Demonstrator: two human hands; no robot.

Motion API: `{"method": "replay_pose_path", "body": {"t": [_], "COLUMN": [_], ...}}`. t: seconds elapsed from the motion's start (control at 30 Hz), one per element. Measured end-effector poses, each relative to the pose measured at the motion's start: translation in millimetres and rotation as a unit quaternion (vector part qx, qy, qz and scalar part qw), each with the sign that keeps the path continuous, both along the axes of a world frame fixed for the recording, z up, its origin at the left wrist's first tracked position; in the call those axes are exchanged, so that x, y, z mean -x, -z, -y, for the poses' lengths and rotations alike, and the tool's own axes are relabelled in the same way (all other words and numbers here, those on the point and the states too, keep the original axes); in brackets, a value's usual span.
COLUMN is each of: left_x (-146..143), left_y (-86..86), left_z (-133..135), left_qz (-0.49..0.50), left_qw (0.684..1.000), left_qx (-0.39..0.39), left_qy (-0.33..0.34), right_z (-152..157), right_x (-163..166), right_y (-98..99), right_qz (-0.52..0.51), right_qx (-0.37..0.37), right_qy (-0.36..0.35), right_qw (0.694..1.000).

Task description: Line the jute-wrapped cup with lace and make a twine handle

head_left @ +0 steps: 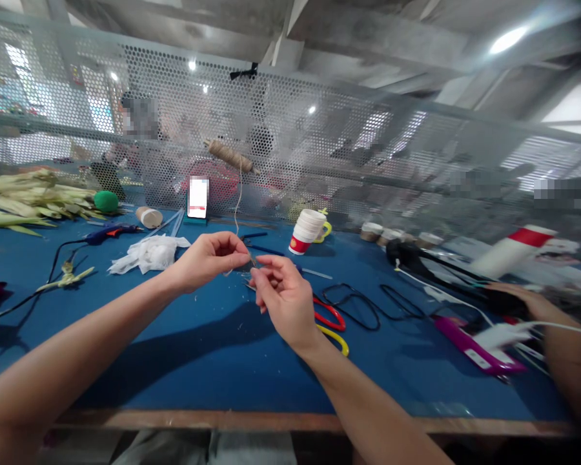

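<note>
Twine (239,197) runs down from a spool (230,157) hung on the mesh panel and passes behind my left hand (217,253). Thumb and forefinger of that hand are pinched together at its end, and a bit of strand shows below them. Close against it, fingertips almost touching, my right hand (285,294) is closed in a pinch too. Something thin and small lies between the two sets of fingertips, too fine to name. Under my right hand lie scissors with a red handle loop (330,314) and a yellow one (336,340), partly covered by the wrist.
White crumpled cloth (150,254), a glue gun (111,232) and pale husks (39,197) lie left. A phone (197,197) and stacked paper cups (306,231) stand behind. Right are black cable (353,307), a purple device (479,349) and another person's arm (561,349).
</note>
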State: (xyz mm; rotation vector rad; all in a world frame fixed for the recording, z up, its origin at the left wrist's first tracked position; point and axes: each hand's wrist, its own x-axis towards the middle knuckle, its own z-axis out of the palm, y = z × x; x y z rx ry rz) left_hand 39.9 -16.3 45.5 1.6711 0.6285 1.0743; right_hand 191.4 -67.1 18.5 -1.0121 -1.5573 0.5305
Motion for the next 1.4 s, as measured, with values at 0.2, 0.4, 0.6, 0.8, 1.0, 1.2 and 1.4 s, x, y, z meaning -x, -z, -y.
{"method": "replay_pose_path", "body": {"t": [0.2,0.4,0.6,0.8,1.0,1.2,1.4], "left_x": [-1,-1,-1,-1,-1,-3,-3], "left_y": [-2.2,-2.2,-2.7,-1.4,0.1,1.4,-0.6], "left_z": [3,3,4,3,3,5,5], "left_qz": [-0.005,-0.009,-0.016,-0.023,-0.011,0.011,0.014], "left_qw": [1.0,1.0,1.0,1.0,1.0,0.999,0.998], "left_qx": [0.012,0.016,0.006,0.0,0.015,0.044,0.05], "left_qy": [-0.02,-0.02,-0.021,-0.02,-0.002,0.012,0.024], "right_z": [-2,-2,-3,-1,-1,-6,-7], "right_x": [-2,-2,-2,0,-1,0,1], "right_y": [5.1,2.8,1.3,-1.0,-6.9,-7.3,-12.1], "right_qz": [0.034,0.032,0.014,-0.013,-0.086,-0.214,-0.3], "right_qx": [-0.079,-0.044,-0.019,-0.008,0.067,0.155,0.225], "right_qy": [0.041,0.036,0.011,0.008,-0.037,-0.116,-0.17], "right_qw": [0.995,0.998,1.0,1.0,0.993,0.958,0.911]}}
